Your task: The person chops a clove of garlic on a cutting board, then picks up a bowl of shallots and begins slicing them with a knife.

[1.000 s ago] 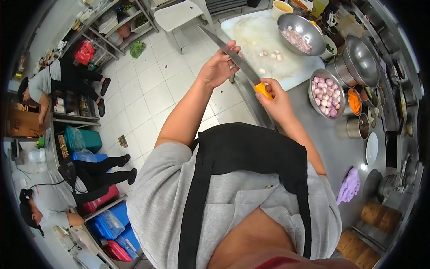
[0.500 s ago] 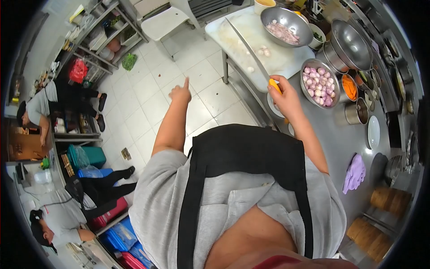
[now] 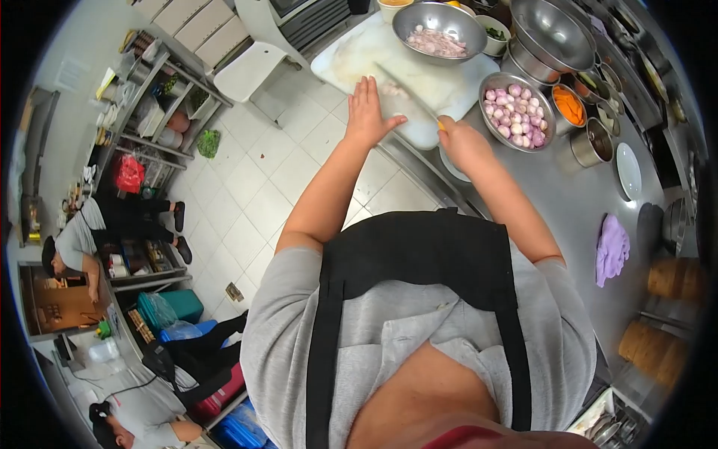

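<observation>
My right hand [image 3: 465, 145] is wrapped around the yellow handle of a long knife [image 3: 411, 95], whose blade reaches across the white cutting board [image 3: 338, 61]. A few pale shallot pieces [image 3: 393, 90] lie on the board beside the blade. At the board's near edge is my left hand [image 3: 365, 114], fingers stretched out and thumb apart, holding nothing. A metal bowl of sliced shallots [image 3: 440, 43] stands at the board's far side. Right of the board is a metal bowl of whole peeled shallots [image 3: 516, 116].
Carrot pieces in a container [image 3: 568, 107], a metal pot [image 3: 591, 146], a white plate [image 3: 629, 170] and a purple cloth [image 3: 612, 251] stand or lie on the steel counter [image 3: 538, 194]. A white chair [image 3: 250, 75] is behind. Two people are at the left.
My left hand has moved from over the floor to the board's edge, its pointing finger now joined by spread fingers. The knife blade has come lower over the board, beside the shallot pieces.
</observation>
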{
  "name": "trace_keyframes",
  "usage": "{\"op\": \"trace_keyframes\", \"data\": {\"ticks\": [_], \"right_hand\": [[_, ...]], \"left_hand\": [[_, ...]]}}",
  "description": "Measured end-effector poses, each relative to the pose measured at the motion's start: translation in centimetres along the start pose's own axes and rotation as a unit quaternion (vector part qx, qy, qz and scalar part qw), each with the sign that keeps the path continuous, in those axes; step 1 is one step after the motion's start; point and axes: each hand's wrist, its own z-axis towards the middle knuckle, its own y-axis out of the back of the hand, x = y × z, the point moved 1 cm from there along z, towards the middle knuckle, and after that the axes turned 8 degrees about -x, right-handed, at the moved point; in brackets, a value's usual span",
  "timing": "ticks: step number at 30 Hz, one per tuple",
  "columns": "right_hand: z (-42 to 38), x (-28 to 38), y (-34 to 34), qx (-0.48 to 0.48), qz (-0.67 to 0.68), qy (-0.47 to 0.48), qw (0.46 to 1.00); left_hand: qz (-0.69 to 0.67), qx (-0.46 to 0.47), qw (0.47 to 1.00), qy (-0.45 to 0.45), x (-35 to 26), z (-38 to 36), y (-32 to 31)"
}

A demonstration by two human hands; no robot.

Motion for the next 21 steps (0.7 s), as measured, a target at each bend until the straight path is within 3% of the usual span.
{"op": "trace_keyframes", "data": {"ticks": [3,5,6,8,9,11,14,19,21], "right_hand": [[-1.2,-1.0,0.7,0.041,0.075,-0.006,0.996],[-2.6,-2.8,0.7,0.05,0.245,-0.087,0.964],[-3.3,-3.1,1.0,0.05,0.245,-0.09,0.964],[-4.6,-3.6,1.6,0.093,0.391,-0.249,0.881],[-5.0,-3.6,1.3,0.092,0.392,-0.252,0.88],[-5.5,-3.4,0.0,0.11,0.519,-0.307,0.79],[-4.7,-1.2,-1.6,0.12,0.548,-0.303,0.771],[-1.6,2.2,-4.6,0.107,0.539,-0.292,0.783],[-0.8,3.8,-5.3,0.148,0.532,-0.279,0.785]], "left_hand": [[0.05,0.038,0.997,0.047,1.0,2.7,-0.6],[0.067,0.066,0.993,0.066,2.2,3.9,-0.7],[0.066,0.068,0.993,0.065,2.7,4.5,-1.2],[0.007,0.044,0.995,0.085,3.5,5.6,-2.2],[0.007,0.047,0.995,0.083,3.4,6.0,-2.6],[-0.045,0.023,0.993,0.107,2.9,6.4,-3.8],[-0.047,0.025,0.992,0.113,1.2,6.0,-5.1],[-0.062,-0.01,0.993,0.104,-0.2,5.4,-5.7],[-0.048,-0.009,0.993,0.109,-0.8,5.4,-5.6]]}}
